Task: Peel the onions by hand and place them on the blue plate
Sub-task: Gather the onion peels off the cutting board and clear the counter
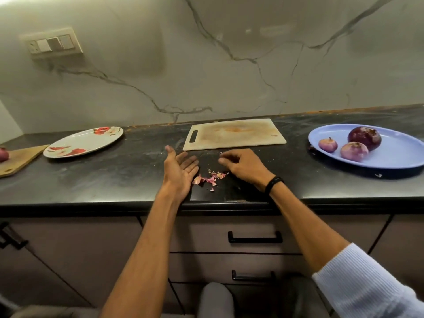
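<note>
Head cam on my feed looks down at a dark counter [91,180] against a marbled wall. So the left hand [181,168] lies palm up near the front edge, fingers straight, holding nothing. Just across from it the right hand [241,165] is knuckles up with a black band [274,183] on the wrist. Its fingers are curled down toward the counter and the thumb is tucked close to the fingertips. Honestly I can't tell if it's pinching a scrap or nothing at all. The hands are apart, and between them sits a little pile of pinkish onion skins [210,177], right beside the left palm. Off to the right is the blue plate [401,154] with three on it: a big dark purple onion [364,137] at the back, a small pale onion [328,145] to its left and another pale onion [354,151] in front. Behind the hands lies a white cutting board [234,134] with an orange stain. Over on the left there's a flowered plate [83,141], then a wooden board [20,159] with a red onion [3,154] half cut off by the frame edge.
</note>
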Demonstrator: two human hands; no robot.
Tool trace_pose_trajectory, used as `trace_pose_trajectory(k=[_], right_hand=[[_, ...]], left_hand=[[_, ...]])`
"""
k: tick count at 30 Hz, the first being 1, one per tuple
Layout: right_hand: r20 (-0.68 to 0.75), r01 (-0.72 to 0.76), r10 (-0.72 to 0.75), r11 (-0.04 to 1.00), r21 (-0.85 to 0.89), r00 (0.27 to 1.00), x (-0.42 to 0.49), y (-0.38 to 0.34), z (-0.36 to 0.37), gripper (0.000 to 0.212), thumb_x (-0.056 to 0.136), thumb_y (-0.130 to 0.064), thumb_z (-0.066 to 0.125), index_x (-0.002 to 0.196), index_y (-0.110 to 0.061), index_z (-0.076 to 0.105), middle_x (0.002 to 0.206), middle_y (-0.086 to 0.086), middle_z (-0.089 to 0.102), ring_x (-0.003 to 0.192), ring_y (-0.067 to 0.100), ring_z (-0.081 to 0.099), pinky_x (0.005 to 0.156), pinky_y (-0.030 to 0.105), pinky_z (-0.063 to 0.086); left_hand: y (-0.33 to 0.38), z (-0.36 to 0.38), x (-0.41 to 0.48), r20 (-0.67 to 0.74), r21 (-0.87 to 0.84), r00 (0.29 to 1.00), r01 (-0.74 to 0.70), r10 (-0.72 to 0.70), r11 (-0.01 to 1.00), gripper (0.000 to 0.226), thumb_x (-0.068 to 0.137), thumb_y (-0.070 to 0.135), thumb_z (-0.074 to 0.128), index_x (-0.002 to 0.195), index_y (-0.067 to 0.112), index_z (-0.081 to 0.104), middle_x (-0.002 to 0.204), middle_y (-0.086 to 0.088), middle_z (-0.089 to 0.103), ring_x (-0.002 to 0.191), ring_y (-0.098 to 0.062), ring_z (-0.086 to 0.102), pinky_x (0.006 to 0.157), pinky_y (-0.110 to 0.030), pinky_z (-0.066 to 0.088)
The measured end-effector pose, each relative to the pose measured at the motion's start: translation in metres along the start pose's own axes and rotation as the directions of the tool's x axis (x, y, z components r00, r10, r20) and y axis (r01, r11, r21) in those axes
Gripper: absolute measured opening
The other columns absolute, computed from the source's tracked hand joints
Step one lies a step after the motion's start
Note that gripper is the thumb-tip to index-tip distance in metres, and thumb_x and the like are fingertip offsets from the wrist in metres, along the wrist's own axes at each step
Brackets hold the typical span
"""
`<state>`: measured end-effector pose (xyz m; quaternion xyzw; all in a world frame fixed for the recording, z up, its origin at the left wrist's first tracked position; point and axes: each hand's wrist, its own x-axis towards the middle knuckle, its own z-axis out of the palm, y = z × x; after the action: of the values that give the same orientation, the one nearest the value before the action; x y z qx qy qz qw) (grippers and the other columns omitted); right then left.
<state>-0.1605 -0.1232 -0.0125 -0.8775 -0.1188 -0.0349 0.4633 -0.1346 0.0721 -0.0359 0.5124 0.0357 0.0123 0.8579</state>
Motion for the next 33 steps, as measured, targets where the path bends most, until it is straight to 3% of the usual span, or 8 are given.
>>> trace_pose_trajectory(k=[2, 4, 11, 17, 20, 24, 30, 33], right_hand=[[0.159, -0.056, 0.103, 0.960, -0.274, 0.982, -0.004, -0.006, -0.006, 0.075, 0.082, -0.047, 0.074, 0.144, -0.014, 0.047, 0.144, 0.007, 0.051, 0.130, 0.021, 0.049, 0.112, 0.038, 0.037], [0.213, -0.058, 0.152, 0.918, -0.391, 0.965, -0.006, -0.017, 0.000, 0.084, 0.078, -0.045, 0.079, 0.145, -0.010, 0.044, 0.147, 0.009, 0.049, 0.133, 0.025, 0.047, 0.110, 0.036, 0.036], [0.108, -0.009, 0.050, 0.937, -0.350, 0.993, 0.004, -0.038, 0.040, 0.038, 0.091, -0.022, 0.070, 0.128, -0.012, 0.065, 0.128, 0.005, 0.066, 0.118, 0.018, 0.060, 0.103, 0.027, 0.042], [0.035, 0.036, -0.023, 0.893, -0.449, 0.999, 0.007, -0.046, 0.064, 0.047, 0.094, -0.050, 0.060, 0.128, -0.017, 0.065, 0.128, 0.005, 0.065, 0.123, 0.022, 0.055, 0.107, 0.039, 0.041], [0.041, 0.111, -0.108, 0.791, -0.602, 0.993, 0.008, -0.053, 0.077, 0.033, 0.096, -0.041, 0.059, 0.117, -0.019, 0.073, 0.119, 0.005, 0.069, 0.117, 0.024, 0.058, 0.102, 0.038, 0.044], [0.054, 0.144, -0.144, 0.741, -0.656, 0.988, 0.007, -0.054, 0.077, 0.023, 0.094, -0.015, 0.059, 0.111, -0.011, 0.075, 0.114, 0.010, 0.070, 0.108, 0.027, 0.063, 0.094, 0.035, 0.049], [-0.105, 0.015, -0.117, 0.731, -0.682, 0.988, 0.006, -0.032, 0.057, 0.017, 0.083, -0.014, 0.073, 0.100, -0.009, 0.074, 0.104, 0.011, 0.072, 0.103, 0.029, 0.066, 0.093, 0.038, 0.053], [-0.219, -0.115, -0.001, 0.848, -0.517, 0.976, 0.014, -0.023, 0.041, 0.010, 0.081, -0.014, 0.074, 0.090, -0.013, 0.078, 0.093, 0.005, 0.075, 0.095, 0.021, 0.069, 0.089, 0.033, 0.055]], left_hand=[[0.001, 0.000, -0.001, -0.018, -0.057, 1.000, -0.003, 0.002, 0.998, 0.078, 0.102, 0.065, 0.028, 0.146, 0.001, 0.040, 0.142, -0.028, 0.050, 0.135, -0.039, 0.047, 0.120, -0.048, 0.033], [0.002, 0.001, -0.002, -0.032, -0.086, 0.999, -0.017, 0.014, 0.996, 0.077, 0.103, 0.064, 0.028, 0.146, 0.001, 0.041, 0.144, -0.028, 0.048, 0.137, -0.039, 0.046, 0.121, -0.048, 0.030], [0.000, -0.005, -0.004, -0.176, -0.119, 0.977, -0.143, 0.121, 0.983, 0.067, 0.107, 0.055, 0.025, 0.140, 0.003, 0.051, 0.145, -0.020, 0.052, 0.138, -0.031, 0.046, 0.120, -0.041, 0.030], [0.003, -0.007, -0.008, -0.350, -0.144, 0.917, -0.254, 0.191, 0.956, 0.055, 0.109, 0.042, 0.030, 0.142, 0.003, 0.051, 0.148, -0.017, 0.051, 0.140, -0.026, 0.046, 0.120, -0.037, 0.031], [0.002, -0.009, -0.007, -0.373, -0.156, 0.908, -0.264, 0.191, 0.952, 0.056, 0.109, 0.043, 0.029, 0.140, 0.004, 0.054, 0.145, -0.016, 0.054, 0.138, -0.025, 0.048, 0.119, -0.037, 0.032], [0.003, -0.010, -0.005, -0.352, -0.185, 0.923, -0.229, 0.153, 0.956, 0.057, 0.110, 0.043, 0.025, 0.136, 0.003, 0.056, 0.142, -0.015, 0.057, 0.136, -0.026, 0.050, 0.116, -0.036, 0.034], [0.005, -0.016, -0.004, -0.211, -0.299, 0.976, -0.121, 0.058, 0.946, 0.060, 0.110, 0.045, 0.022, 0.128, 0.004, 0.062, 0.133, -0.015, 0.061, 0.133, -0.028, 0.051, 0.120, -0.039, 0.030], [0.007, -0.019, -0.003, -0.129, -0.395, 0.992, -0.039, -0.014, 0.918, 0.061, 0.109, 0.046, 0.022, 0.124, 0.003, 0.062, 0.130, -0.020, 0.062, 0.132, -0.031, 0.051, 0.123, -0.042, 0.026]])
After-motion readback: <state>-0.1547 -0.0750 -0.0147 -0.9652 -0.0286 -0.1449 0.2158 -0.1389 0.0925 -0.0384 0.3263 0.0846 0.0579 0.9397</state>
